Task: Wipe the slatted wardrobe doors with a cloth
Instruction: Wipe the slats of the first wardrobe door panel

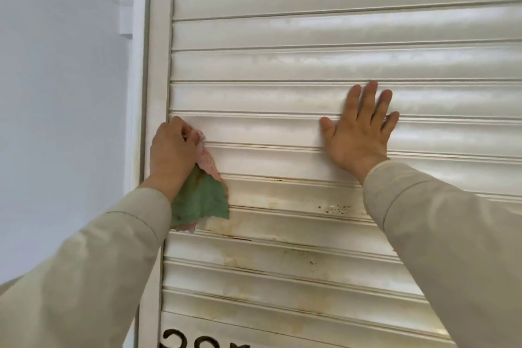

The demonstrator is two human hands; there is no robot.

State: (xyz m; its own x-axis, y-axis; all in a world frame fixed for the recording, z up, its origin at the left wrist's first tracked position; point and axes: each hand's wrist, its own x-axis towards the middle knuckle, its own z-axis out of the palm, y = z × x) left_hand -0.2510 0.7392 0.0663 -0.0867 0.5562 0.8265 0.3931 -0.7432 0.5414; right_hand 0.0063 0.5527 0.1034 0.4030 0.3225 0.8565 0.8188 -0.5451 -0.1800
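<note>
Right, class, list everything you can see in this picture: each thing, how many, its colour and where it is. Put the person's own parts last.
Slatted wardrobe door: one, white, fills the centre and right; yellow-brown stains and dark specks on the lower slats.
Door frame: one, white, upright strip along the door's left edge.
Cloth: one, green and pink, against the slats at the door's left edge, hanging below the left hand.
Wall: one, pale, at the left.
Black marks: a few, on the door's bottom edge, cut off.
Sleeves: two, beige, lower corners.
Left hand: one, grip round the cloth.
Right hand: one, flat on the slats, fingers spread.
</note>
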